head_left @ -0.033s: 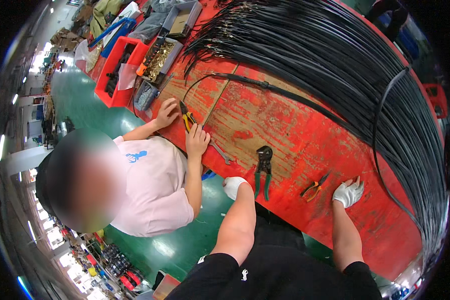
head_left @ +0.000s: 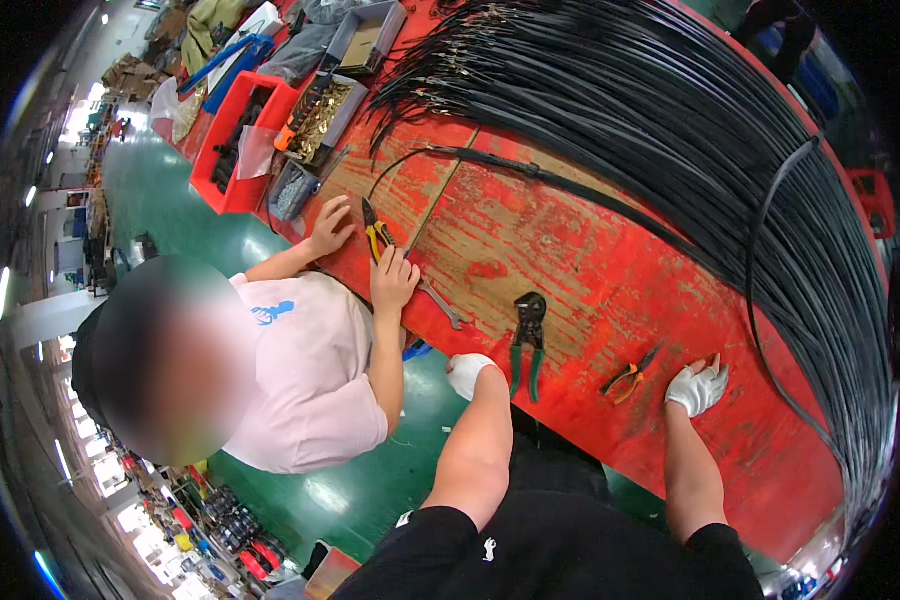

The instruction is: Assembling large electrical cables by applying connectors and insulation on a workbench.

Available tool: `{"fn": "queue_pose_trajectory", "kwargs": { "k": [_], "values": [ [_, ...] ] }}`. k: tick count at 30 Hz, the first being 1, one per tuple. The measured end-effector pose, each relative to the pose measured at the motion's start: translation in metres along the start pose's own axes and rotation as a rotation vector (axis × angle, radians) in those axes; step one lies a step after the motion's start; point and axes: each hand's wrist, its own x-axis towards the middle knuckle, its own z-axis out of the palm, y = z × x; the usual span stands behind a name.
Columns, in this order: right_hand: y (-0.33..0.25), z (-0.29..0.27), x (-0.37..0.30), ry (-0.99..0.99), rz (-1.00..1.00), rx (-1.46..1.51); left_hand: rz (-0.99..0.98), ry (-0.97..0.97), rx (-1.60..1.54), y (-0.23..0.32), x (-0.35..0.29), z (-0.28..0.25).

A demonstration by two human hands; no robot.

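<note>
My right hand (head_left: 698, 388), in a white glove with bare fingertips, rests on the worn red table (head_left: 610, 290) with its fingers stretched out and nothing in it. To its left lie small pliers with orange and black handles (head_left: 625, 378). My left hand (head_left: 467, 376), also gloved in white, is at the table's near edge; its fingers are turned away from view. Just right of it lies a crimping tool with green handles (head_left: 528, 345). Beyond that hand is a metal wrench (head_left: 442, 305).
A co-worker (head_left: 300, 370) at the left has one hand by yellow-handled pliers (head_left: 375, 232). A thick bundle of black cables (head_left: 660, 130) covers the far side. A red bin (head_left: 232, 150) and a tray of brass-coloured parts (head_left: 322, 118) stand at the far left.
</note>
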Motion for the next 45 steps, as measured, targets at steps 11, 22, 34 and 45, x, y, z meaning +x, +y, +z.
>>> {"fn": "queue_pose_trajectory", "kwargs": {
  "k": [11,22,34,45],
  "values": [
    [-0.002,-0.001,0.003,-0.001,0.038,-0.013,-0.079,-0.102,-0.066,-0.007,0.013,0.021],
    [-0.008,-0.007,0.005,-0.063,0.061,-0.006,-0.035,-0.001,0.002,-0.013,0.023,0.035],
    [-0.009,-0.004,0.0,-0.031,0.041,-0.009,-0.03,-0.021,-0.025,-0.009,0.021,0.024],
    [-0.009,-0.005,0.002,-0.044,0.083,0.005,0.033,0.012,-0.034,-0.009,0.022,0.028]
  ]
}}
